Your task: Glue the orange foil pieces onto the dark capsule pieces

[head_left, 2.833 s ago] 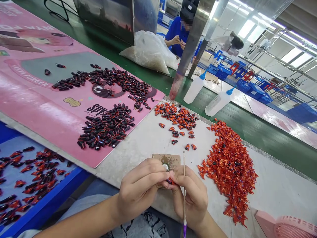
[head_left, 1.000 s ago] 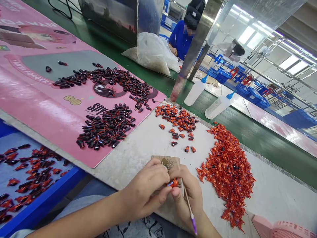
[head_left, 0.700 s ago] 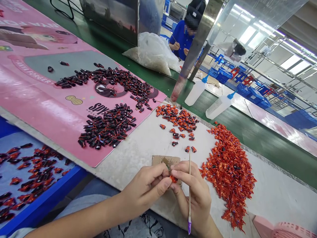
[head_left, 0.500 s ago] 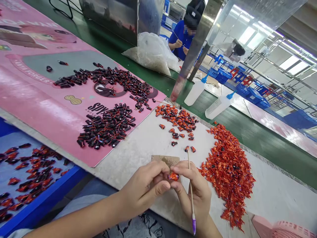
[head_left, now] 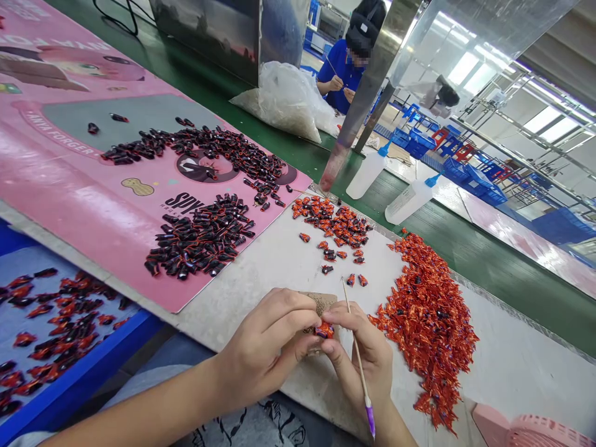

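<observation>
Between my left hand and my right hand is a small glossy orange-and-black piece, pinched by the fingertips of both. A thin wooden stick with a purple lower end also rests in my right hand, its pale tip pointing up and away. Just beyond my fingers lies a brown, speckled block, partly covered by my hands. Loose orange-and-black pieces are scattered ahead of it on the pale board. To the right of my right hand spreads a large heap of orange pieces.
Black pieces lie in piles on a pink printed mat. At lower left a blue tray holds more pieces. Two white bottles, a plastic bag and a metal post stand beyond. A person works opposite.
Both hands have shifted slightly, with the small piece turned a little between the fingertips. The stick's upper tip has swung left and its purple end right.
</observation>
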`<action>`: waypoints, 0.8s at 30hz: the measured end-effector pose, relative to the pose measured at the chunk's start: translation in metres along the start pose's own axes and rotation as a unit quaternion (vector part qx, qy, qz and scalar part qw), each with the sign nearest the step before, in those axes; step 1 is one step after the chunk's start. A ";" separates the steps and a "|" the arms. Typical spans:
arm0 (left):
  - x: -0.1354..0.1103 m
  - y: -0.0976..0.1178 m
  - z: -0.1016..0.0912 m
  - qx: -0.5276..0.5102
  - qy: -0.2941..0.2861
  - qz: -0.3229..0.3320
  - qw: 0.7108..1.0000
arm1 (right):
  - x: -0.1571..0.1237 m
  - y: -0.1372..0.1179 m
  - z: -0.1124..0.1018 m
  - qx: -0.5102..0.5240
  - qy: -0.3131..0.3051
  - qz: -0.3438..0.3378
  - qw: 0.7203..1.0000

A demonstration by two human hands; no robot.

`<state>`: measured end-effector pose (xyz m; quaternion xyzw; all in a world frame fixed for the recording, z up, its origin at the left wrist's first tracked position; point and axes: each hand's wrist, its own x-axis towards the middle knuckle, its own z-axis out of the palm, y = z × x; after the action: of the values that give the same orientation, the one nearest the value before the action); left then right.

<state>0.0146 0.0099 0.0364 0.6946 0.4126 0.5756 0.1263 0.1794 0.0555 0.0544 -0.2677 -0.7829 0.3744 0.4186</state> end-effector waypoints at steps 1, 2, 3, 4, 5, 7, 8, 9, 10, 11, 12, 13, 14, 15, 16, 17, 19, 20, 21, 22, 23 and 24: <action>0.001 0.000 -0.001 0.000 0.000 -0.004 1.000 | 0.000 0.000 0.000 -0.003 0.000 0.003 1.000; 0.002 0.001 -0.002 -0.001 -0.001 -0.007 1.000 | 0.001 0.000 -0.001 -0.006 0.001 0.007 1.000; 0.003 0.001 -0.002 -0.005 -0.002 -0.013 1.000 | 0.001 -0.001 -0.001 -0.009 0.001 0.011 1.000; 0.004 0.001 -0.003 -0.012 -0.003 -0.021 1.000 | 0.001 -0.001 -0.001 -0.014 0.002 0.016 1.000; 0.004 0.000 -0.004 -0.023 -0.003 -0.032 0.999 | 0.001 -0.001 -0.002 -0.020 0.005 0.019 1.000; 0.004 -0.001 -0.004 -0.052 0.001 -0.060 0.997 | 0.001 -0.001 -0.003 -0.034 0.013 0.025 0.999; 0.004 -0.003 -0.004 -0.068 0.004 -0.079 0.995 | 0.001 -0.001 -0.003 -0.041 0.019 0.027 0.999; 0.003 -0.004 -0.003 -0.084 0.006 -0.100 0.991 | 0.000 0.000 -0.004 -0.048 0.025 0.028 0.998; 0.002 -0.006 -0.003 -0.099 0.007 -0.125 0.987 | 0.000 0.000 -0.004 -0.054 0.029 0.030 0.998; 0.000 -0.009 -0.002 -0.115 0.009 -0.151 0.982 | 0.000 0.001 -0.004 -0.060 0.033 0.031 0.997; -0.001 -0.011 -0.002 -0.132 0.011 -0.181 0.975 | -0.001 0.002 -0.005 -0.066 0.037 0.031 0.997; -0.002 -0.014 -0.002 -0.150 0.014 -0.210 0.966 | -0.001 0.002 -0.005 -0.073 0.041 0.030 0.996; -0.003 -0.017 -0.003 -0.171 0.016 -0.238 0.956 | -0.001 0.003 -0.005 -0.080 0.045 0.029 0.995; -0.003 -0.020 -0.003 -0.195 0.017 -0.263 0.945 | -0.001 0.003 -0.005 -0.086 0.049 0.027 0.995; -0.003 -0.022 -0.004 -0.220 0.016 -0.284 0.933 | 0.000 0.003 -0.005 -0.091 0.053 0.027 0.994; -0.002 -0.024 -0.004 -0.246 0.013 -0.301 0.921 | 0.000 0.003 -0.004 -0.094 0.056 0.029 0.994; 0.000 -0.026 -0.005 -0.293 0.010 -0.320 0.901 | 0.000 0.002 -0.004 -0.097 0.061 0.034 0.993; 0.000 -0.026 -0.006 -0.309 0.011 -0.326 0.893 | 0.000 0.001 -0.004 -0.098 0.063 0.035 0.993; 0.000 -0.026 -0.006 -0.319 0.012 -0.330 0.889 | 0.000 0.000 -0.004 -0.098 0.064 0.035 0.993; 0.000 -0.026 -0.006 -0.321 0.014 -0.331 0.887 | 0.000 0.000 -0.004 -0.097 0.066 0.034 0.993; 0.000 -0.025 -0.005 -0.314 0.015 -0.330 0.890 | 0.000 -0.001 -0.005 -0.097 0.067 0.031 0.993; -0.001 -0.024 -0.005 -0.299 0.012 -0.327 0.896 | -0.001 -0.001 -0.005 -0.097 0.068 0.027 0.993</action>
<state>-0.0006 0.0227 0.0214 0.4427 0.4265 0.6066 0.5041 0.1835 0.0560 0.0570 -0.3532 -0.7776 0.2890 0.4326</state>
